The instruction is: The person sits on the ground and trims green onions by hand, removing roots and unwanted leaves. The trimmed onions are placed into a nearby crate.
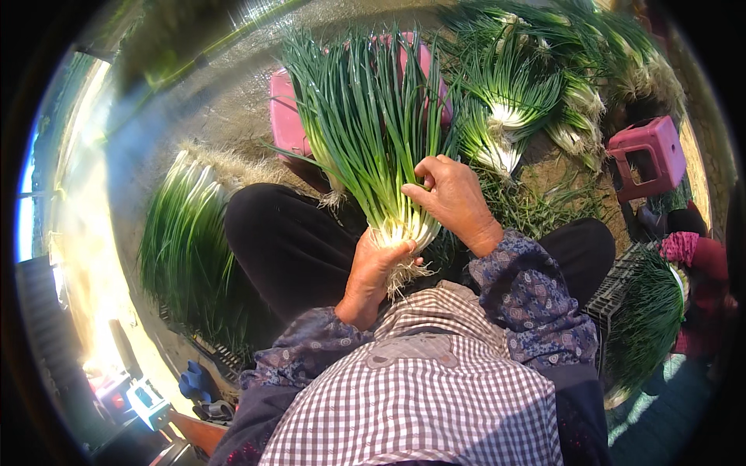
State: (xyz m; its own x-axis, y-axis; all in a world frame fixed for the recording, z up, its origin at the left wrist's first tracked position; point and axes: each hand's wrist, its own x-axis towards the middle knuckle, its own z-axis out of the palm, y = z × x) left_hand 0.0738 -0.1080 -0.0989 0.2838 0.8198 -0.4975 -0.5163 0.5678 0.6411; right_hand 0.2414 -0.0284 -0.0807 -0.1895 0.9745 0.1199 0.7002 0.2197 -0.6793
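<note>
A bunch of green onions (373, 140) fans out upward before me, its dark green leaves spread wide. My left hand (373, 274) is wrapped around the white stem ends, thumb across the front, with the pale roots hanging below. My right hand (457, 201) is at the right side of the bunch, above the left one. Its thumb and forefinger are bent close to the stalks; whether they pinch a leaf cannot be told.
Pink plastic (285, 113), seemingly a stool, shows behind the bunch. Trimmed green onions (186, 233) lie at left on a black crate. Piled green onions (507, 99) and leaf scraps (536, 201) lie at right, near a pink stool (647, 157). Another person's sleeve (705, 262) is at far right.
</note>
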